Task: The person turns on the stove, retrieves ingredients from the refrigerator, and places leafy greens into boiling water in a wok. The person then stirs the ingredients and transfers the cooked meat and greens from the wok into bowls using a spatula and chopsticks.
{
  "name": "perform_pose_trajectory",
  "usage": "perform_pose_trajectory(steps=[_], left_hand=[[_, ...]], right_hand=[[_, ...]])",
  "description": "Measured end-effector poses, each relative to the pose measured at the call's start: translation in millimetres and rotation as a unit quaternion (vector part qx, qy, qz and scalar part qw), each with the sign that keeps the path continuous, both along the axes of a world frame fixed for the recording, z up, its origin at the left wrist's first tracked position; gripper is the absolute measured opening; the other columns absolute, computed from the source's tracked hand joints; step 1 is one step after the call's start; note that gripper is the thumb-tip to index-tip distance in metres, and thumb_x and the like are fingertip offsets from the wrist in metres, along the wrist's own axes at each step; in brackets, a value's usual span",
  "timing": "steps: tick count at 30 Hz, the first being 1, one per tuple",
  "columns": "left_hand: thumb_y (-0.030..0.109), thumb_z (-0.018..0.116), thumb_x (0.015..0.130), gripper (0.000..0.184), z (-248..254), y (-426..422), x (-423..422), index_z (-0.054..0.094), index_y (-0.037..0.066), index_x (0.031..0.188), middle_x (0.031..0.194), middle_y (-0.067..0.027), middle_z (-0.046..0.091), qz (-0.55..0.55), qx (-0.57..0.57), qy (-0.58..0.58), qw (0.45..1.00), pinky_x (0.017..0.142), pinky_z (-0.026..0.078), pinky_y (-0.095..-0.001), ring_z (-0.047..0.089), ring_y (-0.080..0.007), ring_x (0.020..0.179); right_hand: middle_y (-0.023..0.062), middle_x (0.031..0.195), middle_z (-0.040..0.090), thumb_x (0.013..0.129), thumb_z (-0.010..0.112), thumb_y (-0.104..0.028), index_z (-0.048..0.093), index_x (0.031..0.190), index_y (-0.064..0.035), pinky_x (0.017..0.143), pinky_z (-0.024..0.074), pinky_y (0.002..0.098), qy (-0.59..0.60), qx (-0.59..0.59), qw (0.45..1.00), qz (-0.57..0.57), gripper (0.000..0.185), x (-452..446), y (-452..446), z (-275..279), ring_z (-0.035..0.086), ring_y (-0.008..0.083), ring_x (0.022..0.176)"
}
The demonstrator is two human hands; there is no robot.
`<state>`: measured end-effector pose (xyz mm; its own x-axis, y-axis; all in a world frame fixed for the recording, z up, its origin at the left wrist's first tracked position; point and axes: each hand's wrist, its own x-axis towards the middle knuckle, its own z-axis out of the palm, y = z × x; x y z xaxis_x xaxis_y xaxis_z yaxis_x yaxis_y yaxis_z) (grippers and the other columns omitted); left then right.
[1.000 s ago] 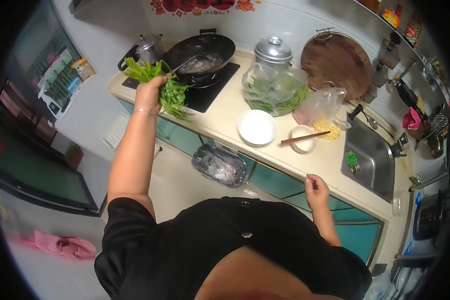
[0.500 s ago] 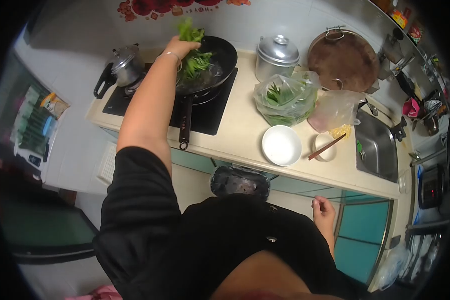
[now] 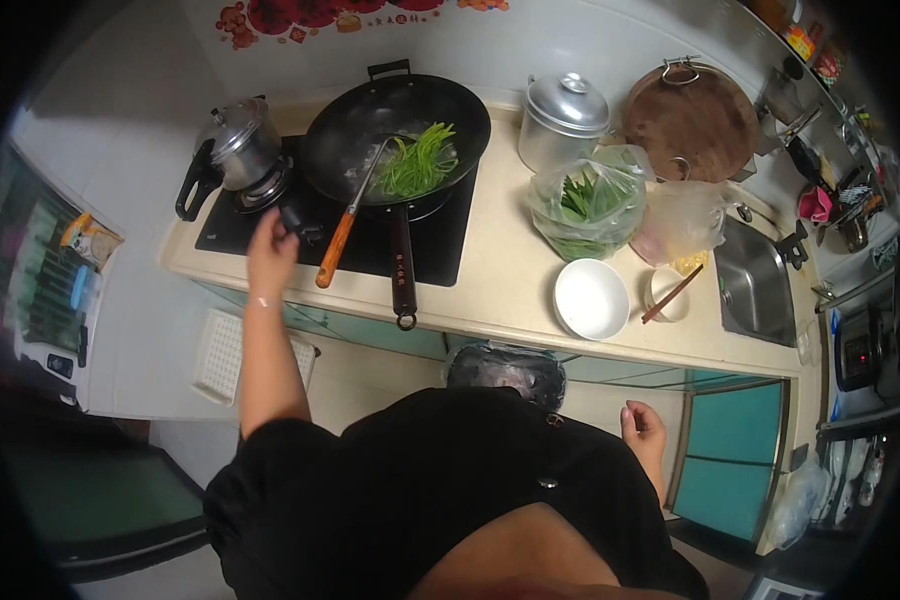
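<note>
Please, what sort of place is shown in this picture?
This looks like a kitchen, probably in a home: a round black wok holding green leafy vegetables sits on a black flat cooktop, and a rectangular metal sink is set into the cream countertop.

This is a kitchen, shown by a round black metal wok (image 3: 340, 132) on a flat black hob (image 3: 438, 255), beyond and right of the left fingers (image 3: 283, 247), and a rectangular grey steel sink (image 3: 758, 300) well to their right.
</note>
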<state>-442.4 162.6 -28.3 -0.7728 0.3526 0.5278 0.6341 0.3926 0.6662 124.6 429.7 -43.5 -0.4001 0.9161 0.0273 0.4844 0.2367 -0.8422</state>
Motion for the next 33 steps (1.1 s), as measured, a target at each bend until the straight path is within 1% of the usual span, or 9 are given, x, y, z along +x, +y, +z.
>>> perform_pose_trajectory(steps=[1, 3, 4, 6, 8, 12, 18, 25, 33], left_hand=[[-0.002, 0.067, 0.069, 0.068, -26, -6, 18, 0.039, 0.011, 0.13, 0.088, -0.0058, 0.054, -0.022, 0.034, -0.125, 0.991, 0.067, 0.045, -0.0224, 0.052, -0.0102, 0.073], [-0.001, 0.068, 0.069, 0.075, -24, 9, 72, 0.031, 0.01, 0.133, 0.091, -0.0053, 0.054, -0.042, 0.037, -0.209, 0.976, 0.067, 0.045, -0.0209, 0.053, -0.0094, 0.074], [0.002, 0.069, 0.071, 0.074, -33, 22, 80, 0.028, 0.008, 0.134, 0.092, -0.0047, 0.055, -0.098, 0.123, -0.214, 0.964, 0.067, 0.044, -0.0198, 0.053, -0.0089, 0.073], [0.009, 0.066, 0.077, 0.065, -31, 44, 88, 0.03, 0.005, 0.131, 0.09, -0.0071, 0.058, -0.104, 0.181, -0.201, 0.957, 0.067, 0.047, -0.0199, 0.055, -0.0098, 0.075], [0.015, 0.06, 0.083, 0.049, -7, 64, 91, 0.037, 0.003, 0.125, 0.087, -0.0091, 0.058, -0.101, 0.32, -0.304, 0.892, 0.065, 0.049, -0.0221, 0.057, -0.0121, 0.071], [0.021, 0.051, 0.089, 0.028, 23, 69, 62, 0.047, 0.001, 0.108, 0.083, -0.0128, 0.059, -0.047, 0.492, -0.337, 0.801, 0.061, 0.052, -0.0251, 0.06, -0.0154, 0.066], [0.012, 0.05, 0.089, 0.025, 49, 48, 63, 0.048, -0.004, 0.107, 0.086, -0.0168, 0.06, -0.081, 0.406, -0.209, 0.886, 0.066, 0.052, -0.0257, 0.062, -0.0179, 0.071], [0.009, 0.048, 0.088, 0.021, 63, 55, 71, 0.049, -0.002, 0.106, 0.087, -0.0179, 0.06, -0.176, 0.39, -0.248, 0.869, 0.067, 0.053, -0.0279, 0.063, -0.0195, 0.072], [0.006, 0.052, 0.087, 0.019, 67, 25, 66, 0.052, -0.003, 0.103, 0.089, -0.015, 0.059, -0.117, 0.304, -0.196, 0.925, 0.067, 0.052, -0.0247, 0.062, -0.0166, 0.074]], right_hand=[[0.0093, 0.079, 0.062, 0.08, 0.063, -0.01, 0.062, 0.093, 0.0012, 0.066, 0.0468, 0.0258, -0.022, -0.008, 1.0, 0.02, 0.018, -3, -3, 0, 0.058, 0.0132, 0.07], [0.0104, 0.079, 0.062, 0.079, 0.064, -0.01, 0.062, 0.092, 0.0014, 0.066, 0.0469, 0.0261, -0.027, 0.017, 0.999, 0.04, 0.018, -13, -1, -2, 0.058, 0.0139, 0.07], [0.0114, 0.079, 0.062, 0.079, 0.064, -0.01, 0.062, 0.092, 0.0017, 0.066, 0.0469, 0.0264, -0.033, 0.045, 0.997, 0.06, 0.018, -20, -1, -1, 0.058, 0.0146, 0.07], [0.0118, 0.078, 0.062, 0.077, 0.065, -0.01, 0.062, 0.091, 0.0019, 0.065, 0.047, 0.0274, -0.036, 0.05, 0.996, 0.063, 0.019, -38, -3, 9, 0.059, 0.0168, 0.069], [0.0113, 0.077, 0.062, 0.077, 0.065, -0.01, 0.062, 0.09, 0.0018, 0.065, 0.047, 0.0282, -0.027, 0.085, 0.991, 0.101, 0.018, -56, -6, 20, 0.059, 0.0181, 0.069], [0.0113, 0.078, 0.062, 0.077, 0.065, -0.01, 0.062, 0.089, 0.0019, 0.065, 0.0467, 0.0292, -0.051, 0.104, 0.985, 0.127, 0.018, -64, -13, 25, 0.059, 0.0196, 0.069], [0.0131, 0.076, 0.061, 0.077, 0.065, -0.011, 0.062, 0.088, 0.0022, 0.066, 0.0461, 0.0296, -0.062, 0.011, 0.997, 0.053, 0.018, -40, -28, 5, 0.06, 0.021, 0.07], [0.0137, 0.076, 0.062, 0.077, 0.065, -0.011, 0.062, 0.088, 0.0021, 0.065, 0.0469, 0.0307, -0.081, 0.032, 0.995, 0.052, 0.018, -43, -12, 16, 0.06, 0.0224, 0.07], [0.0139, 0.078, 0.062, 0.077, 0.065, -0.012, 0.062, 0.088, 0.0018, 0.066, 0.0473, 0.0307, -0.1, 0.019, 0.993, 0.06, 0.019, -41, -5, 14, 0.061, 0.0233, 0.072]])
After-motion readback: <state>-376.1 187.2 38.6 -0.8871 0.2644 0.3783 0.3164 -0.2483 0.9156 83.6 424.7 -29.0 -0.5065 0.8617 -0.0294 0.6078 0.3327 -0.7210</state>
